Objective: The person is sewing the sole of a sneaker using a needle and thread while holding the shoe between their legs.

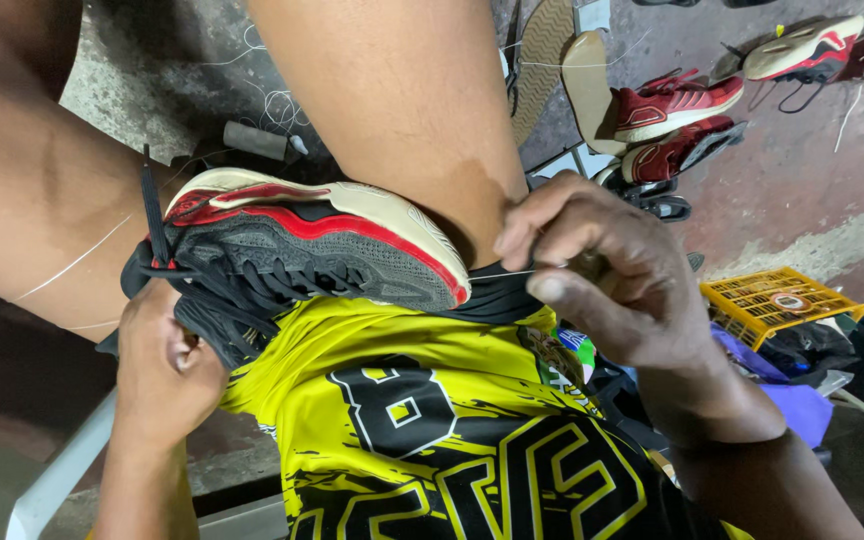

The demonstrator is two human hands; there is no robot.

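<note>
Both hands, left [162, 365] and right [602, 275], grip shoe [302, 245] and thread [497, 274].

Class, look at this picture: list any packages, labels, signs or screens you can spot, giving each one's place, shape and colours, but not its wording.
Printed shirt front: bottom centre, on the person's body; yellow with large black block figures.
Round label: right side, on top of the yellow crate; small, pale with a red ring.
Small patch: under the right hand, at the shirt's edge; green, white and blue, partly hidden.
No screens, signs or packages show.
</note>
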